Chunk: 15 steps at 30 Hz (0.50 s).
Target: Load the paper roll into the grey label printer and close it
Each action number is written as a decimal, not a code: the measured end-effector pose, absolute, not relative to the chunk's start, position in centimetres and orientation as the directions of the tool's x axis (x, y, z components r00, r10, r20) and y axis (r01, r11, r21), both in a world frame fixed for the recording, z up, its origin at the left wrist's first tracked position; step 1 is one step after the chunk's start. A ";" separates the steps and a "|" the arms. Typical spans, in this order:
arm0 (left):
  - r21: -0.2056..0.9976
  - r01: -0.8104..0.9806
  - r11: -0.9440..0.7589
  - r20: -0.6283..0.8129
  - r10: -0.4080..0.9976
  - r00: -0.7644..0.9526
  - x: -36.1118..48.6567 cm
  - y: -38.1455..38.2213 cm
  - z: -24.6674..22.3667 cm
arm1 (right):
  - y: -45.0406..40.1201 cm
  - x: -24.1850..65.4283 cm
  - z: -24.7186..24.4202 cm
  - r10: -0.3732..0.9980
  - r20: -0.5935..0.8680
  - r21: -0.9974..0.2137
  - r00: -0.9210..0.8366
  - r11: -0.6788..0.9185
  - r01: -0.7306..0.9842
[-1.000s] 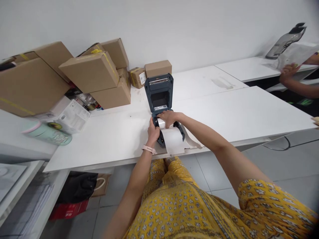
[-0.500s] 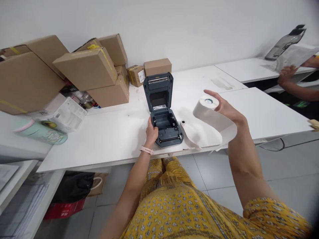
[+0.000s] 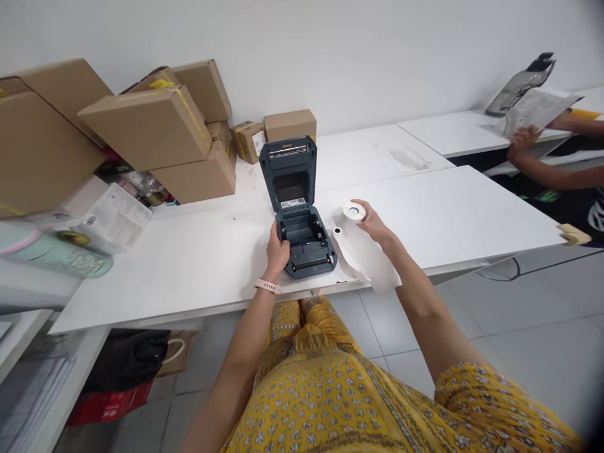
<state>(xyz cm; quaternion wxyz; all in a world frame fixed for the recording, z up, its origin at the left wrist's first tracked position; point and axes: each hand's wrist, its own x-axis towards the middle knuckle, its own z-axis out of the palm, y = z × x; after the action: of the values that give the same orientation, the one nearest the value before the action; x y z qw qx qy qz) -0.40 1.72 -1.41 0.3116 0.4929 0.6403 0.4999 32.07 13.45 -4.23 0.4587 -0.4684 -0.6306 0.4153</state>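
Our left hand [image 3: 277, 253] grips the side of the open printer [image 3: 309, 242] to keep it steady, and our right hand [image 3: 372, 224] holds the big white roll [image 3: 353, 212] upright beside the printer, near the small roll [image 3: 337, 233].

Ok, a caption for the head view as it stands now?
Left hand holding the side of an open printer, right hand around a white paper roll.
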 end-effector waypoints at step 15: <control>0.952 0.300 0.060 0.046 0.941 -0.335 -0.4 1.4 -1.3 | 10.5 31.2 6.4 0.882 0.253 -0.959 -0.397 0.284 0.019</control>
<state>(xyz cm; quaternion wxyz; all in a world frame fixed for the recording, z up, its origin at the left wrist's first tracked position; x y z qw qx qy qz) -0.35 1.41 -1.27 0.3251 0.4763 0.6514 0.4930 31.20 10.53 6.40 0.4350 -0.3350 -0.6728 0.4959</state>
